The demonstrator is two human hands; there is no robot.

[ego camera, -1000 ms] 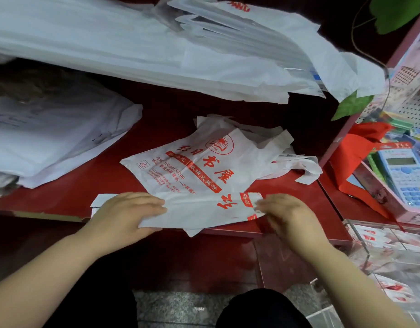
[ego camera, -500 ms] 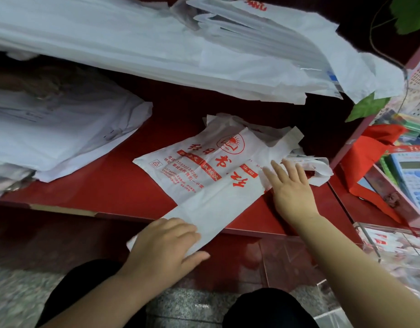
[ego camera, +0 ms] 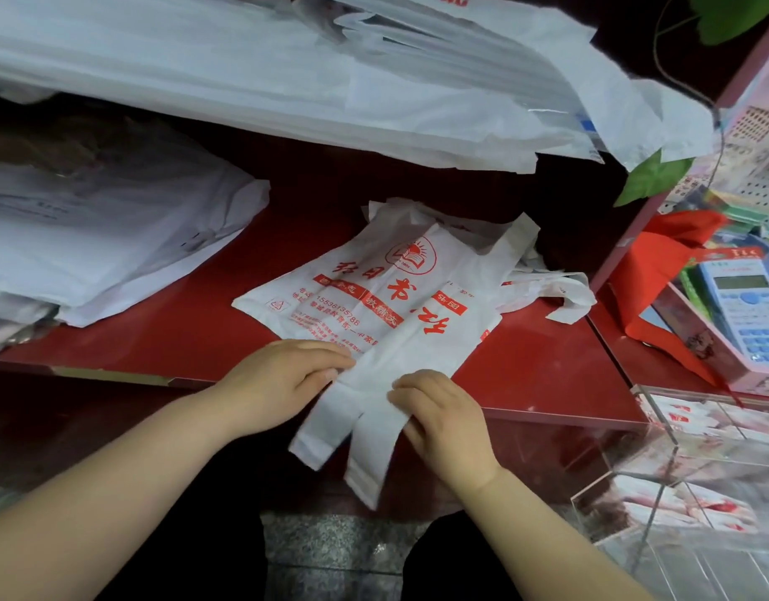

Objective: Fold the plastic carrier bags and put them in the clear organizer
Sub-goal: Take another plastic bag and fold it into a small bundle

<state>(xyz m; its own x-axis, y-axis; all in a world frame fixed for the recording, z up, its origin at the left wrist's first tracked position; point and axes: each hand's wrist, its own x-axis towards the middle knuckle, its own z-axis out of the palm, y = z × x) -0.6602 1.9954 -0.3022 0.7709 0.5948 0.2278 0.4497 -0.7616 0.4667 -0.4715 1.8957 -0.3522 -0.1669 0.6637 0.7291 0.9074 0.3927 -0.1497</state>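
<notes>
A white carrier bag (ego camera: pixel 400 362) folded into a long strip lies slanted across the front edge of the red shelf (ego camera: pixel 166 336), its two handles hanging off towards me. My left hand (ego camera: pixel 283 379) rests flat against the strip's left edge with its fingers fairly straight. My right hand (ego camera: pixel 443 418) has curled fingers on the strip's right edge just above the handles. Under the strip lies a flat white bag with red print (ego camera: pixel 352 288). The clear organizer (ego camera: pixel 673 453) stands at the lower right with folded bags inside.
Piles of white bags (ego camera: pixel 114 236) fill the left of the shelf, and more bags (ego camera: pixel 330 80) lie on the shelf above. At the right sit a red cloth (ego camera: pixel 660 262), a blue calculator (ego camera: pixel 747 305) and green leaves (ego camera: pixel 651 175). A grey stone floor shows below.
The strip has been swung so that its handles point at me. My left hand moved up onto its left edge, and my right hand came back from the far end to the near end.
</notes>
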